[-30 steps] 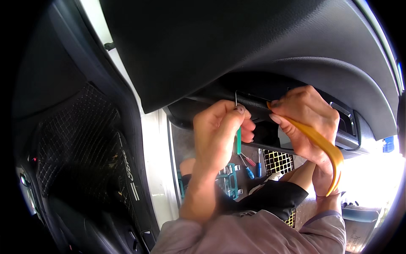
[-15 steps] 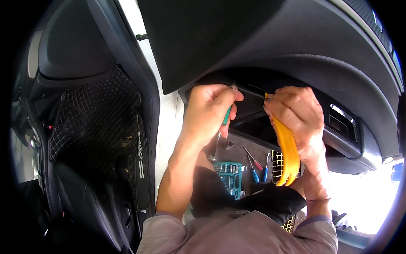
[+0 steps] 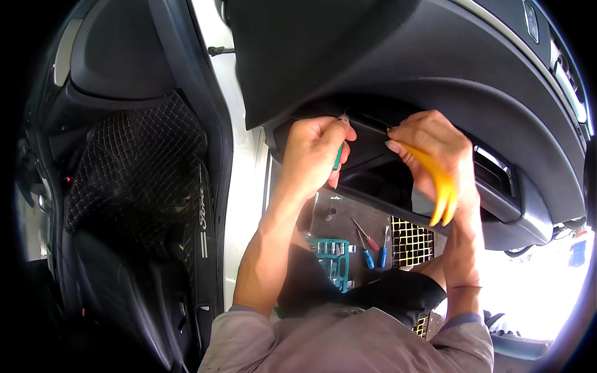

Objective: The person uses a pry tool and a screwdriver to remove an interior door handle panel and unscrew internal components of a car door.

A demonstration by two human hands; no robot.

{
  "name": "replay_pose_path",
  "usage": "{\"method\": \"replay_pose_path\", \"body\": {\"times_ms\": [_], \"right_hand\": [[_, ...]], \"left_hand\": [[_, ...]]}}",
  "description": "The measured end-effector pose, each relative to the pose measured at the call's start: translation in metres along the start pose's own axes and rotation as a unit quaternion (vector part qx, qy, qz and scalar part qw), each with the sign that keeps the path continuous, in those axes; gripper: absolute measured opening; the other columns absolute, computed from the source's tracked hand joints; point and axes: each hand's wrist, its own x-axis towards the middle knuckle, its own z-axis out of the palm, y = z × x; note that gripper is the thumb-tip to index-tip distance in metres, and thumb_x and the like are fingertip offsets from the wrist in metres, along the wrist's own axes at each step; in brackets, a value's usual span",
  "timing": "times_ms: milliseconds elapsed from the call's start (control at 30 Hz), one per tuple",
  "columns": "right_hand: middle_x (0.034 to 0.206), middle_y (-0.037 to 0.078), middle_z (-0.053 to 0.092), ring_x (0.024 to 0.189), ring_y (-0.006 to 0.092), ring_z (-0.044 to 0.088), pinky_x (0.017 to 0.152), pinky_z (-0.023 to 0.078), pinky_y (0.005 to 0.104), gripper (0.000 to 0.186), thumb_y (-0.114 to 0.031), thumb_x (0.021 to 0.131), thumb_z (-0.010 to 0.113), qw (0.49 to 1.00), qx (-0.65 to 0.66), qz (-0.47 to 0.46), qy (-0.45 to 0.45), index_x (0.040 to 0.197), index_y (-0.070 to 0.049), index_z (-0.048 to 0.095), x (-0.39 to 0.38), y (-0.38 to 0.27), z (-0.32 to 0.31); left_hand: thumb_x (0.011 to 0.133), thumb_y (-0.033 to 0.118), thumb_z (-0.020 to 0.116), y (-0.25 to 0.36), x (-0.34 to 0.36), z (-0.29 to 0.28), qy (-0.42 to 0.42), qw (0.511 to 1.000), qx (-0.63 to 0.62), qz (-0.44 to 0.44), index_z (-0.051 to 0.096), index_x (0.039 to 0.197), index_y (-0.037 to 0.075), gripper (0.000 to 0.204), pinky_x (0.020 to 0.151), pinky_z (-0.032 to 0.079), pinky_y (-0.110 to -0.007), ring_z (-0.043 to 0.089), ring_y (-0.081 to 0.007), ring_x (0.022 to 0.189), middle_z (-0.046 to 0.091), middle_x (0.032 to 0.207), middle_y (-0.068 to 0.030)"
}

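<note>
My left hand (image 3: 311, 149) is closed round a slim green-handled tool (image 3: 337, 159); its thin tip rests near the dark seam of the black car door panel (image 3: 429, 62), and its exact kind is unclear. A yellow pry tool with a forked end (image 3: 440, 181) is gripped in my right hand (image 3: 444, 140). The fork points back toward me, while the other end, mostly covered by my fingers, meets the upper edge of the door's armrest trim. Whether that end is wedged into the gap cannot be seen.
Below the door, a teal socket case (image 3: 339, 264) lies on the floor by my legs. Beside it are a red-handled screwdriver (image 3: 371, 244), two blue-handled tools (image 3: 384, 256) and a yellow grating (image 3: 411, 242). To the left are the white door sill (image 3: 239, 205) and a black seat (image 3: 118, 273).
The yellow pry tool has tilted, its forked end swinging up and away from my lap. My left hand keeps its hold near the seam. The whole view has shifted slightly.
</note>
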Motion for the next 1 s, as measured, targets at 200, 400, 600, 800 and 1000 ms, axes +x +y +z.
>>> {"method": "replay_pose_path", "body": {"times_ms": [200, 400, 600, 800, 1000], "right_hand": [[0.084, 0.011, 0.074, 0.082, 0.0289, 0.071, 0.078, 0.056, 0.0356, 0.013, -0.006, 0.08, 0.082, 0.995, 0.077, 0.064, 0.026, 0.09, -0.001, 0.076, -0.001, 0.002, -0.002], [0.084, 0.011, 0.073, 0.082, 0.0246, 0.071, 0.074, 0.056, 0.0337, 0.015, -0.009, 0.083, 0.083, 0.933, 0.194, 0.304, -0.003, 0.094, -0.002, 0.076, 0.004, -0.009, -0.006], [0.086, 0.008, 0.074, 0.077, 0.0167, 0.07, 0.074, 0.056, 0.028, 0.02, -0.01, 0.086, 0.082, 0.975, 0.167, 0.139, 0.04, 0.101, 0.0, 0.073, -0.01, -0.001, -0.021], [0.091, 0.01, 0.074, 0.085, 0.0174, 0.073, 0.079, 0.058, 0.0278, 0.022, -0.011, 0.087, 0.083, 0.941, 0.24, 0.224, 0.076, 0.102, 0.003, 0.073, -0.024, -0.006, -0.043], [0.095, 0.009, 0.076, 0.083, 0.0147, 0.073, 0.08, 0.058, 0.026, 0.019, -0.011, 0.09, 0.08, 0.923, 0.273, 0.267, 0.043, 0.104, 0.001, 0.074, -0.022, -0.003, -0.026]], "left_hand": [[0.103, 0.024, 0.06, 0.002, -0.001, -0.005, -0.012, 1.0, -0.011, -0.016, 0.066, 0.085, -0.003, 0.033, 0.035, 0.036, -0.025, 0.042, -0.0073, 0.039, 0.054, 0.058, -0.0033], [0.103, 0.024, 0.06, 0.0, 0.002, -0.013, -0.028, 1.0, -0.01, -0.003, 0.066, 0.086, -0.004, 0.034, 0.034, 0.035, -0.024, 0.041, -0.0064, 0.037, 0.054, 0.057, -0.0033], [0.103, 0.025, 0.062, -0.001, 0.008, -0.013, -0.046, 0.998, -0.028, -0.014, 0.067, 0.087, -0.005, 0.034, 0.033, 0.035, -0.024, 0.04, -0.0062, 0.037, 0.054, 0.056, -0.0034], [0.102, 0.025, 0.063, -0.006, 0.006, -0.016, -0.045, 0.998, -0.034, -0.004, 0.067, 0.086, -0.004, 0.034, 0.032, 0.034, -0.023, 0.039, -0.0058, 0.035, 0.054, 0.055, -0.0034], [0.101, 0.025, 0.064, -0.003, 0.006, -0.014, -0.034, 0.999, -0.032, -0.006, 0.067, 0.084, -0.004, 0.034, 0.031, 0.033, -0.023, 0.037, -0.0053, 0.034, 0.053, 0.054, -0.0025]]}}
